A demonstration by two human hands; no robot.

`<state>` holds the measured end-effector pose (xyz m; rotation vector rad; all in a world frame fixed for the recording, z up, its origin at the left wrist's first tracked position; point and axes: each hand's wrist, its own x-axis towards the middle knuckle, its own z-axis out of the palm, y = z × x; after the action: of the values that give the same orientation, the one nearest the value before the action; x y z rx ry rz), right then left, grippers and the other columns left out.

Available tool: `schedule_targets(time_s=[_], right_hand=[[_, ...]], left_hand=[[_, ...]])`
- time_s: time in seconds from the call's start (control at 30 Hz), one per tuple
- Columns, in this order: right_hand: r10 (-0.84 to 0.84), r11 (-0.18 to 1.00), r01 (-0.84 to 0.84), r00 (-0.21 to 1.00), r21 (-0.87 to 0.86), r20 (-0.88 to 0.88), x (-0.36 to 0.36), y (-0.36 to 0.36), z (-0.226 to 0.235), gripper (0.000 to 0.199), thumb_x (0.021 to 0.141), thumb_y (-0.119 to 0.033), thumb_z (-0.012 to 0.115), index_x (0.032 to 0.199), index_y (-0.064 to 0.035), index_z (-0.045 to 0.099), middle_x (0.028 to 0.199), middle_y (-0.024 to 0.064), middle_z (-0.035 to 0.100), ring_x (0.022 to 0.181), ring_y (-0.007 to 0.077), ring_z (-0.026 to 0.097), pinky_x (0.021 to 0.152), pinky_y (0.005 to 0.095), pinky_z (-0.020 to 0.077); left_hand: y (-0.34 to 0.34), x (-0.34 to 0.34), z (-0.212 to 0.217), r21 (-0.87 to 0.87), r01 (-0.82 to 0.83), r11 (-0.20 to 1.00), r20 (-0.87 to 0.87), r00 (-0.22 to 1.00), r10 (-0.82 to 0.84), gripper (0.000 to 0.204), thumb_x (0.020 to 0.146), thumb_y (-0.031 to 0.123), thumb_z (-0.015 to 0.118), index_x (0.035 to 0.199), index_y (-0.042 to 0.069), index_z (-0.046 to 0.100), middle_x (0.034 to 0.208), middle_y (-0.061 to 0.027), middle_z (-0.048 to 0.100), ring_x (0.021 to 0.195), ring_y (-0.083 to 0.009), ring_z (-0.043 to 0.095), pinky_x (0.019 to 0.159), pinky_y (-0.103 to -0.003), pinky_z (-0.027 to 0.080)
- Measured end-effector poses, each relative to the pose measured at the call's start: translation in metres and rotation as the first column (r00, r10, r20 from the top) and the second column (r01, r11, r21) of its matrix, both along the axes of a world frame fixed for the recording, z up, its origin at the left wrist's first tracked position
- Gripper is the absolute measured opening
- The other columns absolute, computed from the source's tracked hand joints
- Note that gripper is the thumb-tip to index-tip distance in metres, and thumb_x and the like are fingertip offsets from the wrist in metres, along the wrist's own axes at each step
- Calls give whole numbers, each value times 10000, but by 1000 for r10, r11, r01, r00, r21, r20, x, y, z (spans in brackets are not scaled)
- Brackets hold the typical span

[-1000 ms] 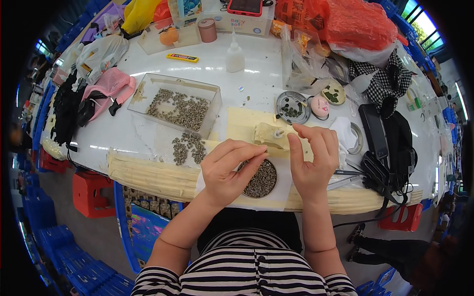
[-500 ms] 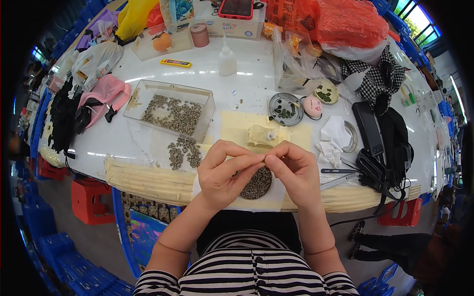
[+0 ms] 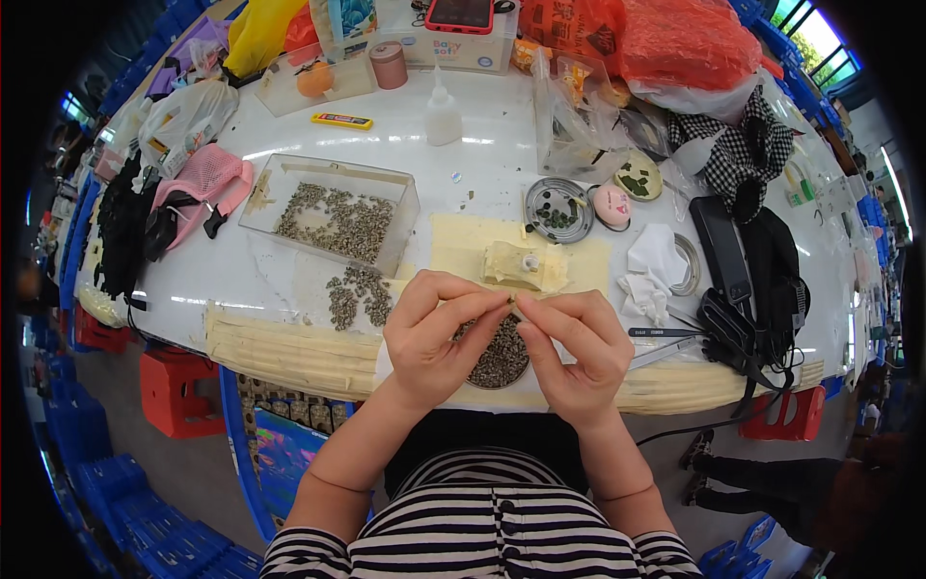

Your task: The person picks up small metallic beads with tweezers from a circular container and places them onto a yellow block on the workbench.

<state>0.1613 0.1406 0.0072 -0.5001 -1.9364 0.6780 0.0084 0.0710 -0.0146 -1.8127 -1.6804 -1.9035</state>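
Left hand: my left hand (image 3: 429, 338) is pinched narrow, thumb and forefinger tips together on a tiny yellowish piece (image 3: 512, 299); its finer shape is too small to tell
Right hand: my right hand (image 3: 579, 352) comes up to the same piece from the other side, forefinger at it, thumb tip lower down; I cannot tell whether these fingers grip it too
Tiny piece: between my two hands, above the far edge of the round dish (image 3: 499, 387)
Round dish: partly hidden by my hands; full of small grey metal bits (image 3: 499, 357)
Block: a pale yellow block (image 3: 521, 265) with a white knob, on the table (image 3: 386, 125) just beyond my fingers
To my left: a clear box (image 3: 400, 232) with more such bits in it; a loose pile (image 3: 359, 295) of them just beside it, nearer me
To my right: a white cloth (image 3: 649, 253); dark tweezers (image 3: 664, 332) near it
Farther off: a clear round tray (image 3: 529, 216) with dark bits; a pink round thing (image 3: 611, 206) beside it; a white squeeze bottle (image 3: 444, 120), upright; a slim yellow case (image 3: 342, 121), lying flat
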Motion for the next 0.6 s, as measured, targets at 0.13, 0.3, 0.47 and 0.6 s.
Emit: schedule_targets(time_s=[0.13,0.3,0.47,0.6], right_hand=[[-14,999,13,1000,39,20,1,1,-6,337,763,-12,806,1096,-61,781,846,49,684,679,175,571,591,282,447],[72,957,-79,997,-280,-35,1,-1,-8,239,828,-24,775,1067,-29,771,865,62,694,693,150,599,617,266,471],[199,740,-286,958,-609,-207,4,2,-13,111,907,-54,727,1000,0,754,875,66,704,711,100,615,644,251,492],[74,920,-93,995,-381,-64,5,1,-8,135,845,-20,765,978,-5,756,861,73,692,683,139,616,622,266,495]], left_hand=[[-1,1,-1,-21,-1,1000,6,1000,1,267,730,-44,822,975,50,772,866,-53,678,743,-192,611,620,-287,470],[0,0,1,-7,40,999,-16,999,-40,280,720,-49,828,979,45,774,863,-50,686,754,-187,617,632,-282,479],[0,2,4,10,84,996,-52,995,-83,277,719,-61,826,974,31,769,869,-55,685,772,-186,621,653,-283,484],[1,2,3,-1,54,999,-82,995,-54,273,716,-59,826,968,28,767,869,-59,684,767,-193,622,651,-288,481]])
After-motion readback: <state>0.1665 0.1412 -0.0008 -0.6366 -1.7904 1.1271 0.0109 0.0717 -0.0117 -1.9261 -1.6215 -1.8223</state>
